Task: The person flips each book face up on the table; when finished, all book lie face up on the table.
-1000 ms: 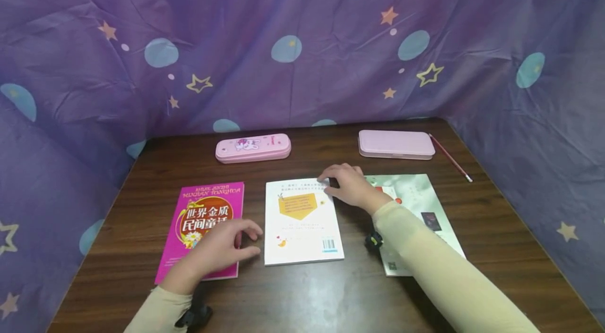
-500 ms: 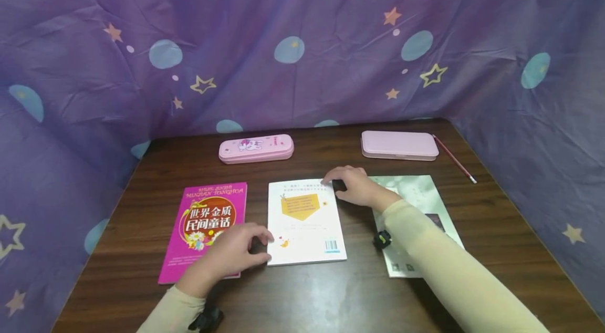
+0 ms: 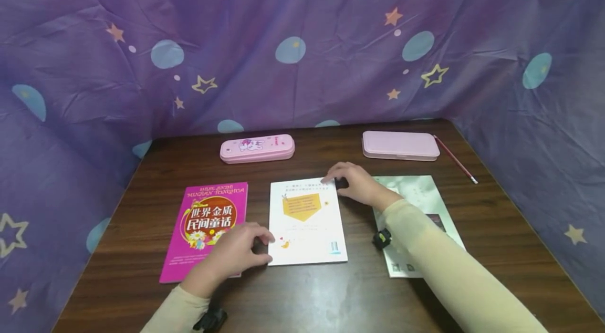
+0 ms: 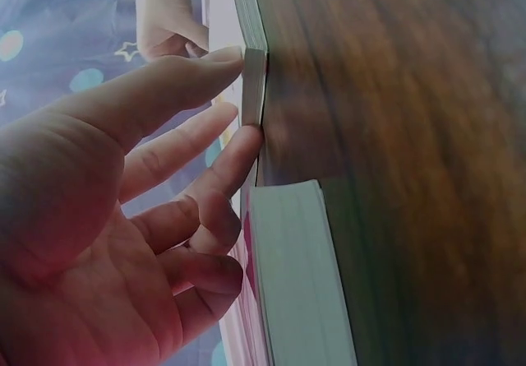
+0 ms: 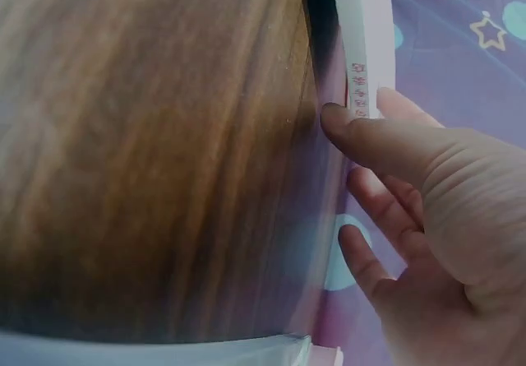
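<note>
In the head view a white book [image 3: 308,246] with a yellow panel and a barcode lies face down at mid-table. My left hand [image 3: 238,251] reaches over the magenta book [image 3: 177,264] to the white book's left edge, its thumb and fingertips at the near-left corner. In the left wrist view the white book's page edge [image 4: 256,86] shows between thumb and fingers, which are loosely bent. My right hand [image 3: 356,184] holds the white book's far-right corner, fingers curled over the top edge. The right wrist view shows its thumb [image 5: 353,132] against the lettered spine.
A pale green book [image 3: 416,191] lies partly under the right forearm. Toward the back of the wooden table [image 3: 302,304] stand a pink rabbit pencil case [image 3: 257,149] and a plain pink pencil case [image 3: 400,145]. A pencil [image 3: 455,159] lies beside the plain case. A purple curtain [image 3: 236,33] encloses the back and sides.
The left hand has moved right, from over the magenta book to the white book's left edge. The right hand stays at the far-right corner. The head view has shifted slightly.
</note>
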`<state>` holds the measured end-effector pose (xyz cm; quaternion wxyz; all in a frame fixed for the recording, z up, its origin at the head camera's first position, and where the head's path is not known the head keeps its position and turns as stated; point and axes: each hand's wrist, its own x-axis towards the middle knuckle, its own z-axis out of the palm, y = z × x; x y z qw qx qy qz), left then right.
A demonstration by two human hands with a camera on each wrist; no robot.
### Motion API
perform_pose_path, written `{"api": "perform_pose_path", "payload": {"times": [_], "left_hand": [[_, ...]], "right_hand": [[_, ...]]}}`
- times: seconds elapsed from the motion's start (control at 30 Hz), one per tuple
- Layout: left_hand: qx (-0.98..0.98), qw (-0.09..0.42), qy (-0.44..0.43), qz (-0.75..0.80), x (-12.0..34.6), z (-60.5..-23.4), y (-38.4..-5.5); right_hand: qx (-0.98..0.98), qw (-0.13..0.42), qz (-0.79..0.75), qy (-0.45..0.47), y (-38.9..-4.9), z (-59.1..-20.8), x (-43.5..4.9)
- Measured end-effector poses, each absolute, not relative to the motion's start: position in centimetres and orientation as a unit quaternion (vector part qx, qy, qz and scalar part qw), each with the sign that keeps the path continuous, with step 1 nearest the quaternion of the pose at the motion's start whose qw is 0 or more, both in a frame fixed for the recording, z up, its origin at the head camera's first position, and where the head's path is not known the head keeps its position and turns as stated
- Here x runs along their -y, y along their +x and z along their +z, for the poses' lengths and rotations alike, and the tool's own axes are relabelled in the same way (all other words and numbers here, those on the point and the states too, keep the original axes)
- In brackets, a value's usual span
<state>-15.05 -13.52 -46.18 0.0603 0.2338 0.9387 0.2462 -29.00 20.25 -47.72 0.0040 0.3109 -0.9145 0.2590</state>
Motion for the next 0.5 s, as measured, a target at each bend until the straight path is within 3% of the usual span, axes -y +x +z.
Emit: {"api": "perform_pose_path", "payload": {"times": [0.5], "left_hand": [[-0.935,0.053,0.243,0.254,14.05,-46.12,-14.4]], "right_hand": [[0.911,-0.004,0.251,0.326,-29.05,-47.37,-21.28]]}}
